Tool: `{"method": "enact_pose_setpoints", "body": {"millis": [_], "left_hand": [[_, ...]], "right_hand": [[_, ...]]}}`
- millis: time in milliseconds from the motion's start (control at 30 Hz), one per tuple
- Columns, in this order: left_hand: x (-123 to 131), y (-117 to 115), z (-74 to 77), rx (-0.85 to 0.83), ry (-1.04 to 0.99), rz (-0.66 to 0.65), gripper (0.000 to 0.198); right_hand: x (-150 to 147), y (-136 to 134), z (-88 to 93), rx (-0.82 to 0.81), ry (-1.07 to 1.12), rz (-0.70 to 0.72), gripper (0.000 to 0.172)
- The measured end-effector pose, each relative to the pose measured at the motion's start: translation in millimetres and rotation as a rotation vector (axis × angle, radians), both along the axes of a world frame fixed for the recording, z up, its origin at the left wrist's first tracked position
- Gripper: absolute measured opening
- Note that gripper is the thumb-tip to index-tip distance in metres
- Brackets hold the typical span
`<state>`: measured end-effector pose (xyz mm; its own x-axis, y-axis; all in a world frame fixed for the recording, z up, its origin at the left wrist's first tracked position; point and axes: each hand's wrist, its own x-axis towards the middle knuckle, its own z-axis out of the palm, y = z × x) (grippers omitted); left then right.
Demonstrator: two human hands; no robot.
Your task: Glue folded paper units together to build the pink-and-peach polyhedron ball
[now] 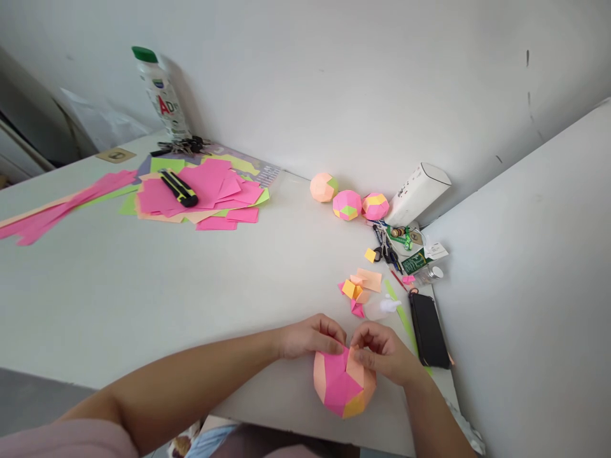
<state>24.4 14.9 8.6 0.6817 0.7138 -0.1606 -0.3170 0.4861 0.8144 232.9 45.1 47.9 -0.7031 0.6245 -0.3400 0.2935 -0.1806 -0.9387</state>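
Note:
Both my hands grip a partly built paper ball (pixel 341 383) of pink, peach and orange folded units, held just above the white table's (pixel 200 292) near edge. My left hand (pixel 310 336) pinches its upper left rim with curled fingers. My right hand (pixel 384 353) presses a peach flap at its upper right, fingers closed. Small loose folded paper pieces (pixel 359 289) lie on the table just beyond my hands.
Three finished paper balls (pixel 347 204) sit by the wall. A black phone (pixel 428 329) lies right of my hands. A stack of pink and green sheets (pixel 200 191) bears a utility knife (pixel 179 187). A bottle (pixel 160 92), a white box (pixel 416 193) and small clutter stand further back.

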Motion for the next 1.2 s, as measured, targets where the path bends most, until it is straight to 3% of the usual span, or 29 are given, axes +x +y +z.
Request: {"method": "enact_pose_setpoints", "body": {"millis": [1200], "left_hand": [[-1.0,-0.1,-3.5,0.019,-0.028,-0.011,0.011]], "right_hand": [[1.7,0.7,-0.4,0.106,-0.017,0.041,0.014]]}}
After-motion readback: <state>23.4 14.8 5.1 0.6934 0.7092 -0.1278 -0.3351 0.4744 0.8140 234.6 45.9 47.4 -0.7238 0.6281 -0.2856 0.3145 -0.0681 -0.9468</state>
